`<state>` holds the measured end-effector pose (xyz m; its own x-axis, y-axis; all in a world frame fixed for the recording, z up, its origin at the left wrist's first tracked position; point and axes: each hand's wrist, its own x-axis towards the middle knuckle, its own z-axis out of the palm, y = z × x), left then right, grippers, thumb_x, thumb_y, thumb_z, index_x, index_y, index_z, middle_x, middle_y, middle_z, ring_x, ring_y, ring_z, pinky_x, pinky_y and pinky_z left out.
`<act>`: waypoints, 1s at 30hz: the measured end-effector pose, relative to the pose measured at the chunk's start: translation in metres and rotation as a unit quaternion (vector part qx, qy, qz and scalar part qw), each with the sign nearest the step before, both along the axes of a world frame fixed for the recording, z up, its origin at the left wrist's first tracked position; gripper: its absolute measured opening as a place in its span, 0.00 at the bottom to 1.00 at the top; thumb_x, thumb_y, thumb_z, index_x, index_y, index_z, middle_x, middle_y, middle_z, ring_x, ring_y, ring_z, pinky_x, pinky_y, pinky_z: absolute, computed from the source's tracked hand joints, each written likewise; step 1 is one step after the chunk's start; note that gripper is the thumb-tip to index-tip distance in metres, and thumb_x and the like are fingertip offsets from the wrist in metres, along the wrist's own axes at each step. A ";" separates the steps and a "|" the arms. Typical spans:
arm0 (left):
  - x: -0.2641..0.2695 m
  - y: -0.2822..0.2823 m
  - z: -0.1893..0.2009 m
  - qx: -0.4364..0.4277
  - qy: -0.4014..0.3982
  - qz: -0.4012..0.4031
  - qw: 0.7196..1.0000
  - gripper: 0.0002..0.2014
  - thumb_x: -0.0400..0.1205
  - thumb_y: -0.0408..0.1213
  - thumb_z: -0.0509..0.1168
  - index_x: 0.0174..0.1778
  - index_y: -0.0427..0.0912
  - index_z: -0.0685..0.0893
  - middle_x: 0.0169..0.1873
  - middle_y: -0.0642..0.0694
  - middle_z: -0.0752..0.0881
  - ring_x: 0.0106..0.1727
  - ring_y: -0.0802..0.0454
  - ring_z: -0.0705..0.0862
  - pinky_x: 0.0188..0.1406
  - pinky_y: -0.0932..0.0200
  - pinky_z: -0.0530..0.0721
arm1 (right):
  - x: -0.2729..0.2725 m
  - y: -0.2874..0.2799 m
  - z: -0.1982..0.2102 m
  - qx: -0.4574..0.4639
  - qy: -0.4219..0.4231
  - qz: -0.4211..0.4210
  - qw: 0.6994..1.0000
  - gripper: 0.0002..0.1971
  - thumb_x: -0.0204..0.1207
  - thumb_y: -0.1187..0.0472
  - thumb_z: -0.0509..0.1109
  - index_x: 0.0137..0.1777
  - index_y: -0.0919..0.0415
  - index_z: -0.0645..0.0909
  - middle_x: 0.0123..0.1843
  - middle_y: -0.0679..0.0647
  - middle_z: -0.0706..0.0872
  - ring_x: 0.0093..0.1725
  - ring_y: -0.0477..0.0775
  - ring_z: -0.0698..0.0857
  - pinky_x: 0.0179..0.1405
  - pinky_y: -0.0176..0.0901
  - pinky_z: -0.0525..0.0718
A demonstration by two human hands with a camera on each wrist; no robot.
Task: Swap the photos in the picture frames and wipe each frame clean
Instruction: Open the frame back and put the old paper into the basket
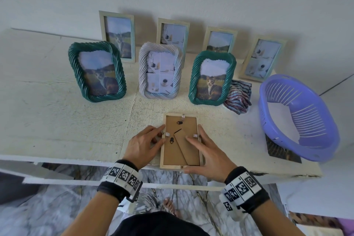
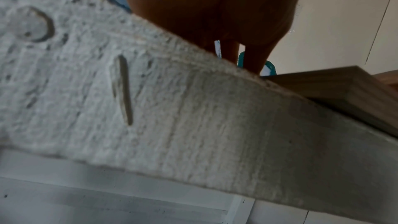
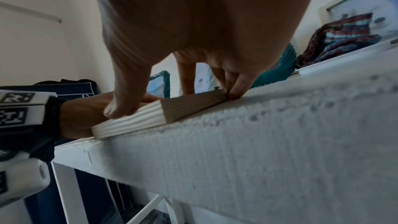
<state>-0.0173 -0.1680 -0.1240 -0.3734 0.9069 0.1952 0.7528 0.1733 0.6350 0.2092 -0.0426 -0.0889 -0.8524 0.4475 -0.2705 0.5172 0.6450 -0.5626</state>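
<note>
A light wooden frame [image 1: 181,165] lies face down at the table's front edge, its brown backing board [image 1: 172,151] and folded stand facing up. My left hand [image 1: 162,134] pinches at the frame's left rail by a small metal tab [image 1: 168,134]. My right hand [image 1: 199,154] grips the right side, thumb on the near rail, index finger on the backing. In the right wrist view the thumb [image 3: 120,108] presses the frame [image 3: 140,120] and the fingers [image 3: 239,84] curl at its side. The left wrist view shows only the fingers [image 2: 252,60] and a frame corner [image 2: 344,83].
Two green twisted frames [image 1: 95,73] [image 1: 210,78] with cat photos and a white twisted frame [image 1: 160,71] stand mid-table. Several pale frames [image 1: 117,36] lean on the wall. A striped cloth [image 1: 238,97] and a purple basket [image 1: 297,117] lie right, with a photo [image 1: 281,152] under the basket.
</note>
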 end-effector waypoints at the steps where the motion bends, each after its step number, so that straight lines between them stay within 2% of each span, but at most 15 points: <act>1: 0.000 0.000 0.000 -0.003 0.001 -0.001 1.000 0.28 0.81 0.60 0.56 0.73 0.50 0.80 0.49 0.59 0.83 0.40 0.63 0.82 0.35 0.76 0.73 | 0.001 0.003 0.000 0.002 -0.003 0.005 1.000 0.51 0.64 0.28 0.72 0.84 0.42 0.54 0.84 0.44 0.28 0.83 0.41 0.41 0.82 0.45 0.56; 4: 0.002 0.000 0.000 -0.013 0.004 -0.001 1.000 0.27 0.82 0.58 0.58 0.73 0.49 0.79 0.50 0.57 0.83 0.42 0.60 0.83 0.35 0.66 0.80 | 0.001 0.007 -0.001 0.010 -0.003 0.003 1.000 0.49 0.63 0.27 0.71 0.83 0.40 0.58 0.86 0.45 0.32 0.85 0.47 0.45 0.81 0.46 0.56; 6: 0.003 -0.001 0.001 -0.017 0.003 0.002 1.000 0.25 0.82 0.54 0.61 0.74 0.49 0.79 0.51 0.57 0.83 0.43 0.58 0.84 0.35 0.62 0.82 | 0.001 0.005 -0.002 0.011 0.002 0.001 1.000 0.48 0.63 0.27 0.70 0.83 0.41 0.59 0.86 0.47 0.34 0.85 0.49 0.45 0.82 0.48 0.55; 10: 0.006 -0.002 0.002 -0.025 0.000 0.001 1.000 0.23 0.83 0.50 0.64 0.74 0.48 0.78 0.51 0.56 0.82 0.43 0.57 0.83 0.36 0.60 0.82 | -0.002 0.003 -0.003 0.010 0.032 -0.025 0.999 0.45 0.64 0.27 0.67 0.81 0.44 0.66 0.87 0.50 0.41 0.85 0.50 0.47 0.81 0.42 0.51; 14: 0.007 -0.002 0.004 -0.024 -0.002 0.008 1.000 0.24 0.82 0.52 0.62 0.74 0.48 0.79 0.49 0.57 0.82 0.41 0.60 0.82 0.35 0.61 0.83 | -0.008 -0.001 0.001 0.036 0.047 -0.043 0.997 0.42 0.64 0.27 0.66 0.77 0.45 0.71 0.85 0.53 0.49 0.81 0.54 0.56 0.76 0.42 0.56; 17: 0.008 -0.001 0.006 -0.017 -0.004 0.014 1.000 0.21 0.83 0.47 0.66 0.73 0.49 0.80 0.47 0.60 0.80 0.40 0.63 0.80 0.34 0.63 0.82 | -0.011 -0.003 0.004 0.041 0.049 -0.051 0.997 0.42 0.63 0.27 0.66 0.75 0.47 0.73 0.85 0.54 0.51 0.80 0.56 0.59 0.76 0.44 0.60; 20: 0.009 -0.001 0.008 -0.012 -0.007 0.024 1.000 0.22 0.82 0.44 0.69 0.72 0.49 0.80 0.47 0.59 0.82 0.39 0.63 0.80 0.34 0.65 0.80 | -0.010 -0.004 0.006 0.043 0.045 -0.050 0.997 0.42 0.63 0.26 0.64 0.76 0.46 0.72 0.85 0.55 0.51 0.80 0.57 0.59 0.75 0.43 0.60; 22: 0.011 -0.001 0.009 -0.013 -0.015 0.030 0.999 0.22 0.82 0.44 0.70 0.73 0.48 0.80 0.46 0.57 0.83 0.39 0.62 0.81 0.36 0.60 0.84 | -0.009 -0.005 0.006 0.045 0.040 -0.049 0.997 0.40 0.66 0.28 0.66 0.77 0.46 0.71 0.86 0.53 0.50 0.80 0.54 0.57 0.75 0.43 0.60; 24: 0.016 -0.001 0.012 -0.015 -0.028 0.042 0.999 0.23 0.81 0.43 0.70 0.73 0.48 0.79 0.45 0.56 0.84 0.40 0.63 0.81 0.40 0.57 0.87 | -0.008 -0.007 0.004 0.056 0.035 -0.055 0.996 0.39 0.70 0.28 0.66 0.79 0.45 0.68 0.86 0.53 0.49 0.80 0.53 0.56 0.76 0.48 0.62; 25: 0.018 -0.001 0.014 -0.013 -0.047 0.051 0.998 0.23 0.81 0.43 0.70 0.73 0.48 0.79 0.45 0.56 0.85 0.41 0.63 0.82 0.43 0.57 0.87 | -0.009 -0.009 0.004 0.065 0.034 -0.061 0.995 0.40 0.71 0.27 0.61 0.80 0.46 0.66 0.86 0.54 0.49 0.79 0.54 0.56 0.77 0.52 0.64; 28: 0.025 -0.002 0.027 -0.002 -0.156 0.079 0.985 0.22 0.81 0.44 0.70 0.72 0.49 0.79 0.48 0.54 0.87 0.45 0.65 0.86 0.46 0.66 0.85 | -0.015 -0.016 0.007 0.079 0.022 -0.084 0.993 0.45 0.70 0.24 0.49 0.84 0.48 0.57 0.86 0.58 0.52 0.78 0.57 0.56 0.76 0.54 0.67; 30: 0.028 -0.001 0.041 0.005 -0.219 0.096 0.971 0.19 0.82 0.44 0.69 0.70 0.50 0.80 0.48 0.54 0.87 0.39 0.67 0.87 0.37 0.73 0.83 | -0.019 -0.017 0.012 0.037 0.024 -0.111 0.993 0.47 0.68 0.23 0.49 0.85 0.46 0.52 0.87 0.56 0.52 0.79 0.56 0.56 0.76 0.52 0.63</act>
